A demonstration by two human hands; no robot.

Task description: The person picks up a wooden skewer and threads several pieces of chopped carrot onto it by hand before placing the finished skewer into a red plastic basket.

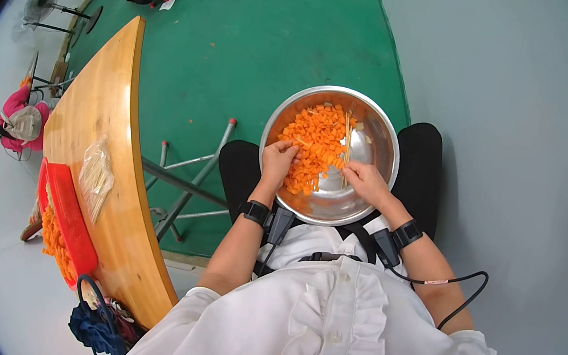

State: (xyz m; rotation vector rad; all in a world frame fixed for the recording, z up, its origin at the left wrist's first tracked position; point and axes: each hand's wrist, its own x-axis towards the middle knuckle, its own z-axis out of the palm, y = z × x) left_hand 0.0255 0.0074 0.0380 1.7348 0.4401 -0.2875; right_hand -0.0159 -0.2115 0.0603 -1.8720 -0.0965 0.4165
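A steel bowl (384,137) rests on my lap, holding a heap of orange carrot cubes (322,121). Over the heap lies a thin skewer threaded with carrot cubes (324,154), running between my two hands. My left hand (277,163) is closed at its left end, fingertips pinched; whether they also hold a loose cube is too small to tell. My right hand (365,182) is closed on the right end. Several bare bamboo skewers (348,130) lean inside the bowl, just beyond my right fingers.
To the left stands a wooden table (100,102) with metal legs. On it are a plastic bag of skewers (96,175) and a red tray (72,219) with orange pieces. A blue bag (96,326) is at the near corner. Two people sit farther off, near a standing fan (42,3).
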